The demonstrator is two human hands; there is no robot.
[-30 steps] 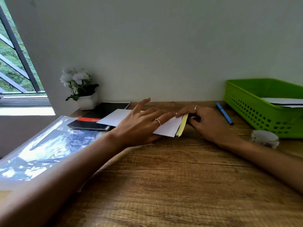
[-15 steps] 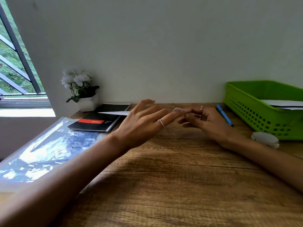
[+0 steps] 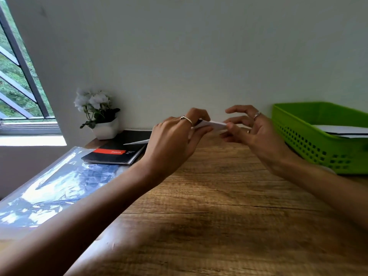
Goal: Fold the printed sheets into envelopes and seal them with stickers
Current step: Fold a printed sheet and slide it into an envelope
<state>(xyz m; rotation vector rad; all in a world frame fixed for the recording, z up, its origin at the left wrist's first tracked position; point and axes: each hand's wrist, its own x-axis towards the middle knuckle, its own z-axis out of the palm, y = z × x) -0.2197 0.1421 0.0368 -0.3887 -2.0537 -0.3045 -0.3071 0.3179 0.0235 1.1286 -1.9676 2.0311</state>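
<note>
A folded white sheet [image 3: 213, 124] is held edge-on in the air above the wooden desk [image 3: 209, 206], near the back wall. My left hand [image 3: 175, 140] grips its left part, with a white corner of paper [image 3: 137, 142] sticking out to the left below the hand. My right hand [image 3: 256, 134] pinches the sheet's right end between thumb and fingertips, the other fingers spread. Both hands wear rings. The sheet's middle is hidden behind my left fingers.
A green perforated basket [image 3: 318, 144] with white papers [image 3: 344, 131] inside stands at the right. A black and red notebook [image 3: 117, 152] lies at the back left, beside a white potted flower [image 3: 101, 116]. A clear plastic sleeve [image 3: 51, 188] covers the desk's left side.
The folded sheet lay flat on the desk under both hands; now both hands have lifted it off the desk and hold it up, edge toward me.
</note>
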